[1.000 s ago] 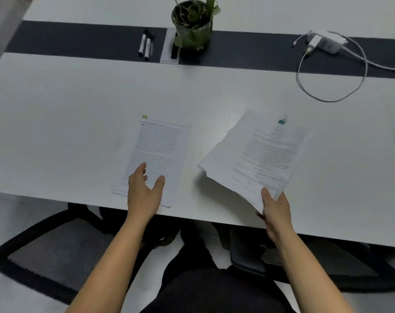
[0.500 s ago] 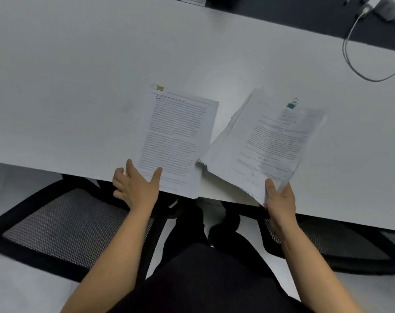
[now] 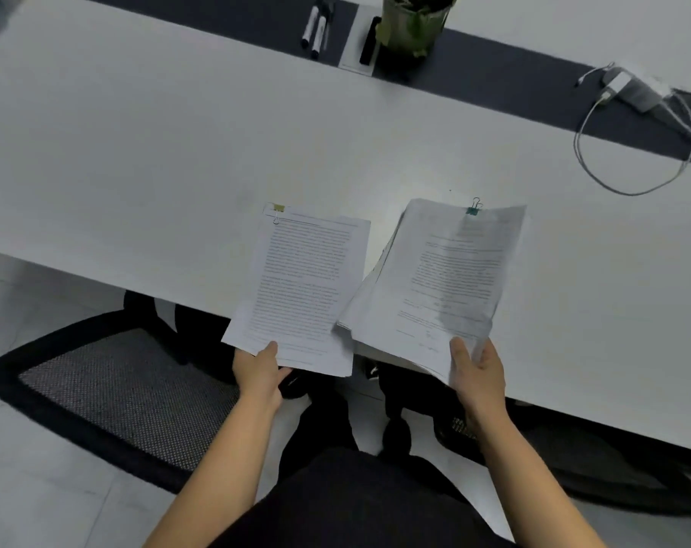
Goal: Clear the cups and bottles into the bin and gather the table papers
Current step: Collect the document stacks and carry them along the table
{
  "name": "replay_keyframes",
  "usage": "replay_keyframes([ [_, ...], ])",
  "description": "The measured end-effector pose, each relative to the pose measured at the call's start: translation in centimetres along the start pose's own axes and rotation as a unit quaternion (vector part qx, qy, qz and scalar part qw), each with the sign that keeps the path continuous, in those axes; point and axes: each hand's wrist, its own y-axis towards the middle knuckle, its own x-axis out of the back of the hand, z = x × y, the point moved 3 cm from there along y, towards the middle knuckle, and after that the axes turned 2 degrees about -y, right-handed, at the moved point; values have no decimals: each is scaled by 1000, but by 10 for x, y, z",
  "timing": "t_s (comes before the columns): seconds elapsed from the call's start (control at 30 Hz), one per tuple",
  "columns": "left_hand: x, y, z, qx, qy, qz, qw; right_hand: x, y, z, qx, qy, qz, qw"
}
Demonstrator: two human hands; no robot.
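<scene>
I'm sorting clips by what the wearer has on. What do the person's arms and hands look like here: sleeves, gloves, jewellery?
Both forearms are bare as far as the frame shows, with no sleeve in view. The left hand and right hand are ungloved, with no watch, ring or bracelet visible. Lower down, the person wears black clothing.
</scene>
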Motion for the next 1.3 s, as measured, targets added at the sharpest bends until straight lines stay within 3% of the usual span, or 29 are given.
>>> replay_keyframes([
  [0.17,-6,-65,-26,-159,24,-17,987,36,-26,21,75,19,37,996],
  [0.33,20,-155,-33,-274,-45,-27,960,61,-64,29,146,72,84,983],
  [0.7,199,-282,-32,-347,-214,-175,896,29,-171,33,244,84,205,944],
  [0.97,346,-269,-74,-393,-306,-230,836,-97,-286,72,323,61,284,900],
  [1.3,568,-193,-168,-384,-346,-278,809,-331,-445,89,343,17,329,880],
])
